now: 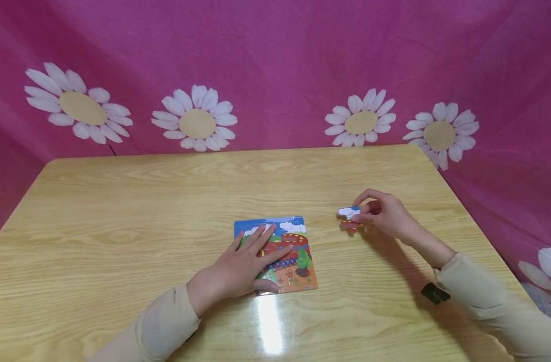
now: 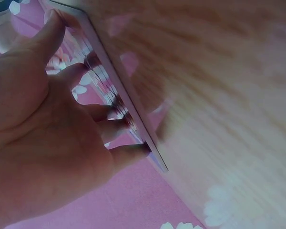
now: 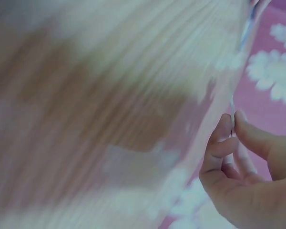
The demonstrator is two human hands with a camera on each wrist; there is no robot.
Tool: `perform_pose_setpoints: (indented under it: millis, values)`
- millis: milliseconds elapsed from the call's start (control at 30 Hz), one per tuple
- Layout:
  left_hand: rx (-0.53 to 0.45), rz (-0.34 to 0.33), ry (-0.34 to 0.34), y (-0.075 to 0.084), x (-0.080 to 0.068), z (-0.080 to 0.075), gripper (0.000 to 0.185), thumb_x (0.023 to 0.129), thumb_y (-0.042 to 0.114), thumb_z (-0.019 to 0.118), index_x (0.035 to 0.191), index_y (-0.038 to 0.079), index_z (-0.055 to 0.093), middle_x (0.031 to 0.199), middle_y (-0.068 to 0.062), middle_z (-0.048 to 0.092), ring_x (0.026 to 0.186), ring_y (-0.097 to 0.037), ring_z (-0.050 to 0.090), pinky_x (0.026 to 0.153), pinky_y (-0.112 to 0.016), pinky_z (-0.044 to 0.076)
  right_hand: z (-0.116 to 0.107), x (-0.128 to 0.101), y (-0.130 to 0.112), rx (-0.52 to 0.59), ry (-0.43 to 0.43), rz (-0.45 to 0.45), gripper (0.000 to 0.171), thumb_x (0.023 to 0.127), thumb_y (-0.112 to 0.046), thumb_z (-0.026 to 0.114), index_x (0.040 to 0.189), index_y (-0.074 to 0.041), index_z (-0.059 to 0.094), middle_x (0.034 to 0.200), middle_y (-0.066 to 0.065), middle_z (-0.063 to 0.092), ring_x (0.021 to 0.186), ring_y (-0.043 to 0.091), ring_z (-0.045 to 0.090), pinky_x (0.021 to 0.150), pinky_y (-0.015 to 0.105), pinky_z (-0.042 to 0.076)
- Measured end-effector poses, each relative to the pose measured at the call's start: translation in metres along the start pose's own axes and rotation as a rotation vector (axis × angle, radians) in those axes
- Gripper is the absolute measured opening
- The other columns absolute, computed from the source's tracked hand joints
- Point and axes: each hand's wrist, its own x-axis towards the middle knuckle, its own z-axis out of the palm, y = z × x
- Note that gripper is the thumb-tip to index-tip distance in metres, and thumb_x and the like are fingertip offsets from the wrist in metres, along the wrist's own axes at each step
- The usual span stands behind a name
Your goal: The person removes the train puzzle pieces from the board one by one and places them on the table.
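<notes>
The left hand (image 1: 239, 269) rests on the picture puzzle (image 1: 293, 279), fingers spread wide. The puzzle lies flat on the counter (image 1: 121, 216). The right hand (image 1: 388, 216) pinches a puzzle piece (image 1: 349, 213) to the puzzle's right, apart from it.

Puzzle (image 1: 294, 279): printed board, smooth, light sheen; looks like card.
Piece (image 1: 349, 213), puzzle's 2 o'clock: thin, card-like, printed face, smooth.
Table (image 1: 121, 226): wood-grain top, smooth, glossy; mirror-bright at puzzle's 6 o'clock.
Curtain (image 1: 280, 65), head view's 12 o'clock: cloth, matt, softly creased.
Left sleeve (image 1: 167, 317), 7 o'clock; right sleeve (image 1: 479, 286), 4 o'clock: matt cloth, wrinkled.
Fitting (image 1: 435, 293), 4 o'clock: dark, faintly shiny; material unclear.
</notes>
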Motion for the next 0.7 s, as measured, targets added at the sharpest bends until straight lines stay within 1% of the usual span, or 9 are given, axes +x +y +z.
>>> perform_pose_setpoints:
  millis: [100, 200, 333, 433, 567, 700]
  values:
    - [-0.001, 0.000, 0.003, 0.001, -0.001, -0.001, 0.075, 0.083, 0.056, 0.052, 0.146, 0.030, 0.022, 0.153, -0.010, -0.001, 0.139, -0.029, 0.000, 0.106, -0.056, 0.011, -0.018, -0.009, 0.020, -0.011, 0.010, 0.016, 0.023, 0.079, -0.004, 0.070, 0.098, 0.001, 0.058, 0.075, 0.014, 0.064, 0.058, 0.011, 0.054, 0.047, 0.025, 0.044]
    - [0.001, 0.001, 0.004, 0.001, -0.001, -0.002, 0.074, 0.083, 0.055, 0.053, 0.146, 0.029, 0.023, 0.153, -0.011, -0.001, 0.139, -0.030, 0.001, 0.106, -0.056, 0.011, -0.031, -0.015, 0.037, -0.026, 0.014, 0.029, 0.024, 0.078, -0.005, 0.071, 0.098, 0.002, 0.058, 0.075, 0.012, 0.063, 0.057, 0.010, 0.052, 0.047, 0.025, 0.044]
    - [0.000, 0.010, 0.012, 0.001, -0.001, -0.001, 0.074, 0.083, 0.055, 0.053, 0.146, 0.029, 0.024, 0.153, -0.011, 0.000, 0.139, -0.030, 0.001, 0.106, -0.056, 0.011, -0.043, -0.021, 0.051, -0.098, 0.020, 0.040, 0.026, 0.079, -0.007, 0.071, 0.100, 0.003, 0.060, 0.076, 0.010, 0.061, 0.059, 0.009, 0.051, 0.049, 0.024, 0.044]
    - [-0.004, 0.012, 0.017, 0.001, -0.001, -0.001, 0.074, 0.083, 0.055, 0.053, 0.146, 0.029, 0.024, 0.153, -0.011, 0.000, 0.139, -0.030, 0.001, 0.107, -0.056, 0.010, -0.048, -0.024, 0.058, -0.164, 0.032, 0.052, 0.026, 0.080, -0.007, 0.070, 0.102, 0.005, 0.061, 0.080, 0.010, 0.060, 0.062, 0.006, 0.051, 0.051, 0.023, 0.045]
    - [0.000, 0.011, 0.015, 0.000, 0.000, 0.000, 0.075, 0.083, 0.056, 0.052, 0.146, 0.029, 0.023, 0.153, -0.010, 0.000, 0.139, -0.029, 0.000, 0.107, -0.055, 0.009, -0.049, -0.024, 0.061, -0.241, 0.049, 0.059, 0.025, 0.080, -0.007, 0.070, 0.100, 0.006, 0.062, 0.082, 0.012, 0.062, 0.064, 0.004, 0.052, 0.051, 0.022, 0.044]
    - [0.008, 0.010, 0.021, 0.000, -0.001, 0.001, 0.074, 0.083, 0.056, 0.052, 0.146, 0.029, 0.023, 0.153, -0.011, 0.000, 0.139, -0.029, 0.000, 0.107, -0.055, 0.010, -0.046, -0.024, 0.060, -0.265, 0.060, 0.058, 0.025, 0.079, -0.006, 0.071, 0.099, 0.006, 0.062, 0.081, 0.012, 0.063, 0.064, 0.003, 0.051, 0.050, 0.020, 0.043]
